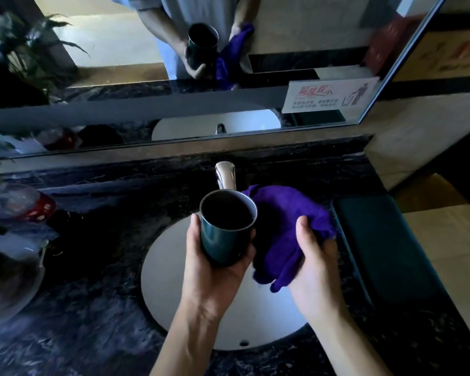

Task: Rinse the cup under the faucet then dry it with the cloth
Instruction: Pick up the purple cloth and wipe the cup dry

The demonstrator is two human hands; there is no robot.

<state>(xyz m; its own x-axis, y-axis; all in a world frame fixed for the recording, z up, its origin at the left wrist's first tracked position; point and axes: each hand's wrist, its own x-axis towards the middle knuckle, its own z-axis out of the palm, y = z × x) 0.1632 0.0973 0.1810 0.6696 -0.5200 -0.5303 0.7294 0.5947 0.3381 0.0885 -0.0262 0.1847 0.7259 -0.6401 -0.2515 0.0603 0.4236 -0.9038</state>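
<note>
A dark teal cup (223,237) stands upright in my left hand (212,270), whose palm cups its base while thumb and fingers curl round its sides. It hovers over the white sink (171,270), just in front of the chrome faucet (225,175). No water is seen running. My right hand (318,267) grips a bunched purple cloth (282,229), which touches the cup's right side. The cup's inside looks dark; I cannot tell whether it is wet.
The sink is set in a dark marble counter (98,308). A dark green box (383,248) lies at the right. Plastic-wrapped items (25,204) and a round container (8,278) crowd the left. A mirror (174,63) with a small sign (329,96) rises behind the faucet.
</note>
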